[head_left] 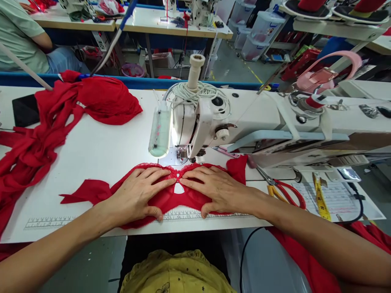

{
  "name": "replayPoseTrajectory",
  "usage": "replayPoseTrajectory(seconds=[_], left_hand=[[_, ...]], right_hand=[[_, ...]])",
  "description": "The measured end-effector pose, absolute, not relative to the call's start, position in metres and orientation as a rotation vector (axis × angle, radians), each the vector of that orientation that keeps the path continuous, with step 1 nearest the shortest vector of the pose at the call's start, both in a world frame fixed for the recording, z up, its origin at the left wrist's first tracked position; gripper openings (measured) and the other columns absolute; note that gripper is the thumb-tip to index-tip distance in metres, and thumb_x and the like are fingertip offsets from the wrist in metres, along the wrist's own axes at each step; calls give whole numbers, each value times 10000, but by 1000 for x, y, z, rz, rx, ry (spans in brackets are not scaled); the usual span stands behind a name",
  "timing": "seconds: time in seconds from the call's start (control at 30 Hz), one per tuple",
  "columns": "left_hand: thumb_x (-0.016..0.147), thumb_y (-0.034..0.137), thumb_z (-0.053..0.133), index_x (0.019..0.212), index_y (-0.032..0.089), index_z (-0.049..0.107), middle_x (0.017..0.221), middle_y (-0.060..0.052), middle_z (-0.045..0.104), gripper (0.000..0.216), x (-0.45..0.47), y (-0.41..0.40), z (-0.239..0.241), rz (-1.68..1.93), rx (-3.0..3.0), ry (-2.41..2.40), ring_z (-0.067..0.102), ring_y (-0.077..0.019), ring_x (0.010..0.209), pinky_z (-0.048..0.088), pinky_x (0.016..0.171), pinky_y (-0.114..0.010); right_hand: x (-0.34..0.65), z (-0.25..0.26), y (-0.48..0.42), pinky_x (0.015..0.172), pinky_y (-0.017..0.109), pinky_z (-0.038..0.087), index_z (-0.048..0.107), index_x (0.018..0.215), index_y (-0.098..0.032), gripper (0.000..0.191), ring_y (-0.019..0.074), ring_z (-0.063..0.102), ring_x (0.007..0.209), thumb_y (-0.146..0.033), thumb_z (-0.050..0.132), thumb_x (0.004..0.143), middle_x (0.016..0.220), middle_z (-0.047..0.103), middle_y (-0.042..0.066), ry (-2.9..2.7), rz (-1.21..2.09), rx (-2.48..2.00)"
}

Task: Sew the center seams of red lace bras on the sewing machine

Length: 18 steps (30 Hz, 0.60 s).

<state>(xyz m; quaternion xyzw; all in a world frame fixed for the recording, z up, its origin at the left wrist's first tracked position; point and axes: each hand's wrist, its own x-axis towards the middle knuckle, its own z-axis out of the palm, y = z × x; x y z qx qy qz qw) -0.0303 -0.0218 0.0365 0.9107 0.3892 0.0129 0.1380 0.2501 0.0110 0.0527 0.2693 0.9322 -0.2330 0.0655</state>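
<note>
A red lace garment piece [177, 195] lies flat on the white sewing table [100, 150], just in front of the sewing machine [214, 118] and its presser foot [182, 154]. My left hand [140, 195] rests flat on the left half of the lace, fingers stretched toward the middle. My right hand [218, 189] lies flat on the right half, fingertips near the small cut-out at the centre. Both hands press the fabric down and grip nothing.
A heap of red fabric [61, 118] covers the table's left and back. Red-handled scissors [284, 191] and a yellow tape measure [319, 197] lie to the right of my right hand. Printed rulers run along the front edge. Another person sits at the far left back.
</note>
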Motion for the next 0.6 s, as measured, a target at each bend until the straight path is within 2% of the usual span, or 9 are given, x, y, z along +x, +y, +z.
replayPoseTrajectory(seconds=[0.33,0.6], left_hand=[[711,656,767,1492,327,427,1528,-89,481,914,-28,-19,37,-65,2654,1142,466,-353,1347,401,1037,-494],[694,648,784,1487,331,435,1530,-81,479,923,-28,-19,38,-74,2639,1153,463,-349,1350,402,1043,-489]], right_hand=[[253,52,13,1067,617,359,385,1514,-220,848,364,374,1368,-546,733,813,1532,418,145,2800,-732,819],[253,51,13,1070,559,369,390,1514,-240,855,358,367,1371,-574,732,805,1543,403,140,2819,-737,817]])
